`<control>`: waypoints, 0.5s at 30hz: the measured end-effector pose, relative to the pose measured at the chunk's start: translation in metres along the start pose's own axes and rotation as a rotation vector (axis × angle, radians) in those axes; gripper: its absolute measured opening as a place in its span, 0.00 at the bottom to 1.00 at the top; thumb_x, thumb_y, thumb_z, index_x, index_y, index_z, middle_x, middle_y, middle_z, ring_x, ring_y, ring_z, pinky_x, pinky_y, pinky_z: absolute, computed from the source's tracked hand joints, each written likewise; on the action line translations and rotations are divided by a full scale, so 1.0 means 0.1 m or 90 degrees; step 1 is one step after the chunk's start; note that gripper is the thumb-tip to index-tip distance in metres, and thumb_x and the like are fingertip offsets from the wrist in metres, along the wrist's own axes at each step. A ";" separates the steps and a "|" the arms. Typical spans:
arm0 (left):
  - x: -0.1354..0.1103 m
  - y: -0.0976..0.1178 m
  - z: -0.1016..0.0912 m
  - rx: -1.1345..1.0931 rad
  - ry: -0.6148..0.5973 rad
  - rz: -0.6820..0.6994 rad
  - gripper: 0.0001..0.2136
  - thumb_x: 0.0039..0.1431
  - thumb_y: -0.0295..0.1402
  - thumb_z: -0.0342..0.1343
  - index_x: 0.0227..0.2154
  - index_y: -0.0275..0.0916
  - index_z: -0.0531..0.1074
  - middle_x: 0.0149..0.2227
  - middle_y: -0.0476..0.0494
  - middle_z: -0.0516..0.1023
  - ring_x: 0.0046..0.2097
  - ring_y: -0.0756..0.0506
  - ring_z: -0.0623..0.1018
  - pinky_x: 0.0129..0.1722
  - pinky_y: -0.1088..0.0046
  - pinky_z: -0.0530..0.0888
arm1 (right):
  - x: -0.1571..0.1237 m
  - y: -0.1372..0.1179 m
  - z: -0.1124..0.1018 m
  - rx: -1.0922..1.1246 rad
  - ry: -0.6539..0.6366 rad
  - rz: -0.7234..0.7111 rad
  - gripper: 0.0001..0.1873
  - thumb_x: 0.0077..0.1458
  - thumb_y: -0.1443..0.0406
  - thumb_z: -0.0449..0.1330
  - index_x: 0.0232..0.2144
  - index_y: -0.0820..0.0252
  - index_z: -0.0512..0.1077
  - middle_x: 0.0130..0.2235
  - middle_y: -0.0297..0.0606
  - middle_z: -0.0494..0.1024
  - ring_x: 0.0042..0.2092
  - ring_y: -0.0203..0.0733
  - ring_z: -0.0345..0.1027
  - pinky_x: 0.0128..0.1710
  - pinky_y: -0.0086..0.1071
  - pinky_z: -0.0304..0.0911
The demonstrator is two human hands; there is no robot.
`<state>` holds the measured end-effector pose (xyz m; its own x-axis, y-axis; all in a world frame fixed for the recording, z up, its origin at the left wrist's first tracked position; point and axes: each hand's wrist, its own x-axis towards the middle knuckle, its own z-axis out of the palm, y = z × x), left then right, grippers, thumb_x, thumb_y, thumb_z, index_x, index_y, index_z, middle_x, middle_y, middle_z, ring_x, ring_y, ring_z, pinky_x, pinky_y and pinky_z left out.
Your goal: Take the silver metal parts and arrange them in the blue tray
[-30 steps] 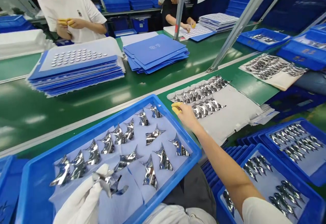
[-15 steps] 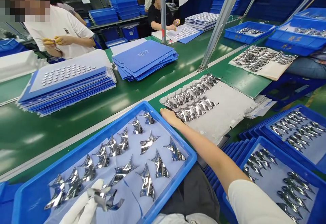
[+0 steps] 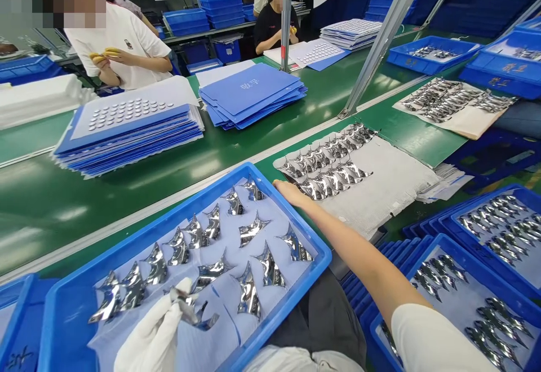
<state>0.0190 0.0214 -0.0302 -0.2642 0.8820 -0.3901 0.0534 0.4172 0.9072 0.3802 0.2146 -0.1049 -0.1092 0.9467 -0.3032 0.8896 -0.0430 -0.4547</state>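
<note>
My left hand (image 3: 153, 327), in a white glove, pinches a shiny curved metal piece (image 3: 191, 311) with pointed ends over the lower left of a blue tray (image 3: 310, 268). Several similar mirror-bright pieces (image 3: 249, 293) lie spread on the tray's pale lining sheet. My bare right hand (image 3: 291, 193) is at the tray's far right rim with its fingers curled; whether it grips the rim or something else is hidden. Just beyond that hand, two rows of shiny pieces (image 3: 336, 180) rest on a white padded sheet (image 3: 380, 186).
Stacked blue trays with metal pieces (image 3: 442, 242) stand low on the right. Across the green bench (image 3: 169, 191) are piles of blue boards (image 3: 253, 93) and sheets with small discs (image 3: 127, 114). A slanted metal post (image 3: 380, 39) rises from the bench. Two co-workers sit opposite.
The whole view has shifted slightly, so the tray and bench sit further right. My left hand still holds the metal piece over the tray, and my right hand stays by the rim.
</note>
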 end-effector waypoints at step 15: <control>-0.16 0.25 0.26 -0.108 0.014 0.096 0.13 0.52 0.39 0.67 0.39 0.40 0.81 0.48 0.40 0.82 0.51 0.38 0.78 0.50 0.63 0.76 | 0.11 -0.13 -0.06 0.121 0.205 0.113 0.14 0.64 0.62 0.60 0.48 0.64 0.71 0.50 0.44 0.74 0.48 0.46 0.71 0.48 0.45 0.70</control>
<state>0.0497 0.0238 -0.0058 -0.2869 0.9257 -0.2464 -0.0689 0.2366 0.9692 0.3700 0.2275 -0.0969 0.2091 0.9696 -0.1270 0.7814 -0.2438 -0.5744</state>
